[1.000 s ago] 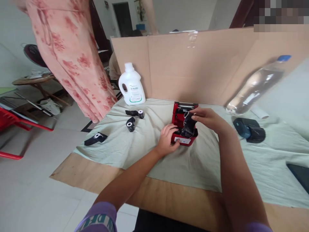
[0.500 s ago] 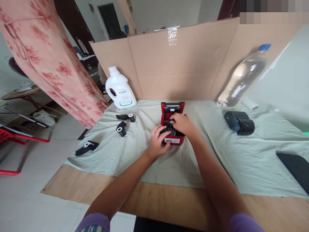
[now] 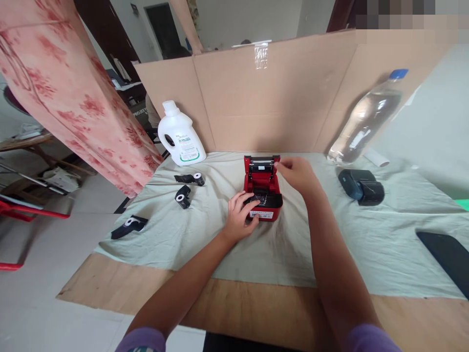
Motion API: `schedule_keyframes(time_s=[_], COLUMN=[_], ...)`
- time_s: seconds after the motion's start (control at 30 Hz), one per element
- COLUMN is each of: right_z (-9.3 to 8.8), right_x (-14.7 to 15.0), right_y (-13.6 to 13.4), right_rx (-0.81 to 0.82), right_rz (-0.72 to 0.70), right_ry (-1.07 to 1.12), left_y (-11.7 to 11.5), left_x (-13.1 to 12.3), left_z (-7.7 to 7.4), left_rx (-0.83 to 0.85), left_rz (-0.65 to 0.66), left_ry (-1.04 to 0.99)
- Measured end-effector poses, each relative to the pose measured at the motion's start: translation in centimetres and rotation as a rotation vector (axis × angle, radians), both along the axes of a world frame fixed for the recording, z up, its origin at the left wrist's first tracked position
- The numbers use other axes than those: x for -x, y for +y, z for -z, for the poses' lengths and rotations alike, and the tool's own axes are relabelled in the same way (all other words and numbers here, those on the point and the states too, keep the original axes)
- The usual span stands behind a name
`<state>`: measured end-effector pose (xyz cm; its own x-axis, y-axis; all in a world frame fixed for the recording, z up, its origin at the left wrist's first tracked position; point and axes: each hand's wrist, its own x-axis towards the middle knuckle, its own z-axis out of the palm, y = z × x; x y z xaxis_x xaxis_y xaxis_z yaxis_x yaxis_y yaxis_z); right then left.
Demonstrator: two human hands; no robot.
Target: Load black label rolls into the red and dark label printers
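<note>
A small red and black printer stands on the cloth with its lid raised, showing a dark roller inside. My left hand grips its front left corner, thumb on the front face and fingers over the black top. At the lid's right edge is my right hand, thumb and fingertips closed on the edge. To the left lie three small rolls of black paper: one roll at the back, a second roll nearer, and a third roll partly unrolled at the front left.
A white detergent jug stands at the back left, before a cardboard panel. At the right are a large water bottle, a white paper tube, a dark device with a black roll and a black phone.
My right hand has moved from inside the printer up and right to the raised lid's edge. My left hand stays on the printer's front corner.
</note>
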<state>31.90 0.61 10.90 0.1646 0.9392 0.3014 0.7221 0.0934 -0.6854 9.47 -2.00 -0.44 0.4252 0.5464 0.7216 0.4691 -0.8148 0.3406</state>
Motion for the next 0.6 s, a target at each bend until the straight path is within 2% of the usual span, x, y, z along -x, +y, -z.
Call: schedule_keyframes(time_s=[0.07, 0.13, 0.23, 0.4, 0.47, 0.53, 0.6], right_z=[0.6, 1.6, 3.2, 6.0, 7.5, 9.0, 10.2], right_x=[-0.1, 0.3, 1.2, 1.5, 1.6, 1.8, 2.1], right_y=[0.8, 1.8, 2.3, -0.1, -1.2, -1.7, -1.7], right_rx=[-0.168, -0.236, -0.228, -0.102, -0.053, -0.065, -0.112], right_rz=[0.147, 0.148, 0.096, 0.109, 0.044, -0.046, -0.093], right_ry=[0.116, 0.296, 0.525, 0.598, 0.656, 0.732, 0.785], left_y=[-0.1, -0.1, -0.1, -0.3, -0.6, -0.4, 0.8], left_x=[0.0, 0.0, 0.0, -0.1, -0.2, 0.2, 1.5], left_z=[0.1, 0.1, 0.2, 0.3, 0.3, -0.1, -1.2], left_rx=[-0.023, -0.046, -0.058, -0.093, -0.099, -0.094, -0.080], left_rz=[0.012, 0.009, 0.006, 0.033, 0.030, 0.006, -0.072], left_ry=[-0.013, -0.011, -0.005, -0.042, -0.031, -0.022, -0.029])
